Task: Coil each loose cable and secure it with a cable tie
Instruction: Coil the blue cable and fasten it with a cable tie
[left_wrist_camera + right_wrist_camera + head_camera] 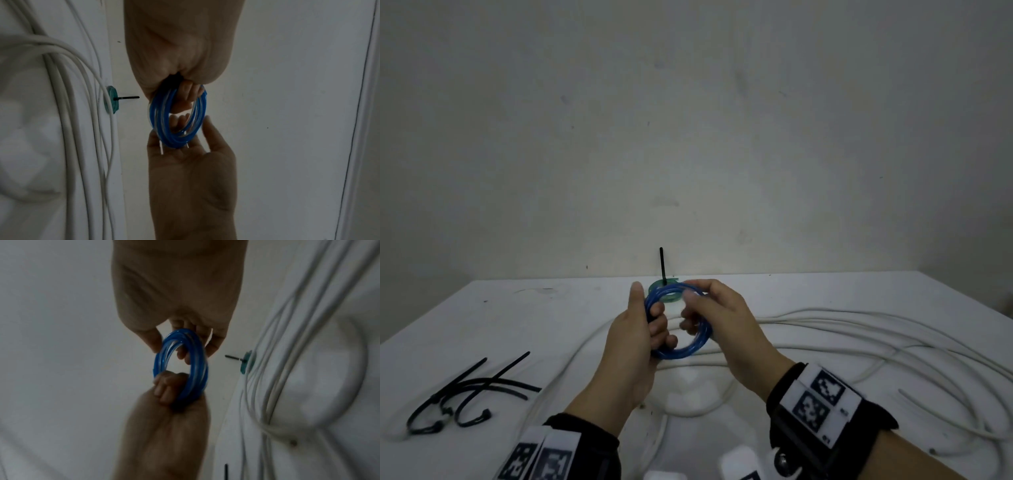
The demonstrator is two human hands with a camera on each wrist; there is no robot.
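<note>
Blue cable (688, 337): wound into a small ring of several turns and held above the white table (551, 308), just below picture centre.

Head view. The left hand (635, 337) closes its fingers round the ring at its 9 o'clock side, thumb upright. The right hand (717, 315) holds the ring's 1 o'clock arc, fingers curled; whether they pinch a free end cannot be told. At 12 o'clock behind the ring lies a green coil (666, 291) with a black tie tail standing up from it, judged an already secured cable. At 8 o'clock lie spare black cable ties (469, 394), none in either hand. From 3 to 6 o'clock sprawls the white cable (859, 342), loose and uncoiled.

Left wrist view. The left hand's fingers (189, 92) pass through the ring's 12 o'clock arc and grip it; the right hand (191, 162) cups the 6 o'clock arc, thumb and fingers spread on either side. No tie shows on the blue turns.

Right wrist view. The right hand's fingertips (152, 340) bracket the ring at 12 o'clock; the left hand grips at 6 o'clock.

Progress, as judged: one cable done; the blue one coiled but not yet tied; the white one untouched.
</note>
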